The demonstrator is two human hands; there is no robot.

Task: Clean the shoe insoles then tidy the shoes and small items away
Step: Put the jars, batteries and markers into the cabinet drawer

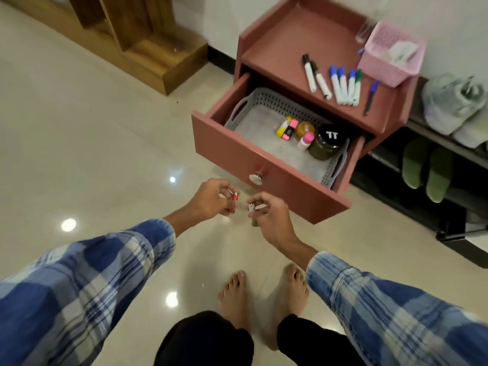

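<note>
The left hand (211, 200) pinches a small red battery (234, 202) above the floor. Just beside it, the right hand (273, 216) pinches a small silvery item (251, 207) — I cannot tell what it is. Further right the drawer (264, 159) stands open, with small items in its grey basket (274, 97) — grey shoes (454, 104) sit on the rack (422, 129) farthest right.

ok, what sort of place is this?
Probably a home, maybe a hallway or bedroom corner: a shoe rack with slippers, a pink bedside cabinet with its drawer open, and a glossy tiled floor.
</note>
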